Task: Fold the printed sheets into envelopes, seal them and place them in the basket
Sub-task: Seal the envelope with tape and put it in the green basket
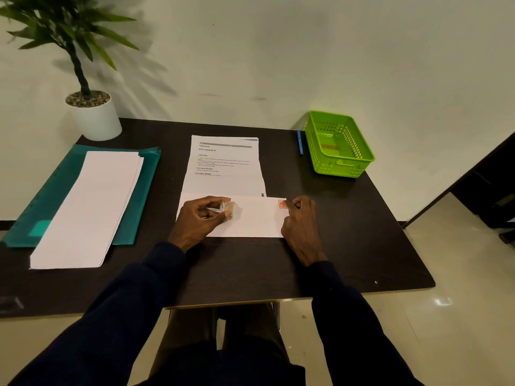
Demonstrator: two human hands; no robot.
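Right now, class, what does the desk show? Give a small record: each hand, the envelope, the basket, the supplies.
left hand: pinches small pale roll over white paper envelope
right hand: fingers curled at envelope's far right corner, beside small red sticker
printed sheets: behind envelope
green plastic basket: far right of dark table
white stack: on teal folder, left
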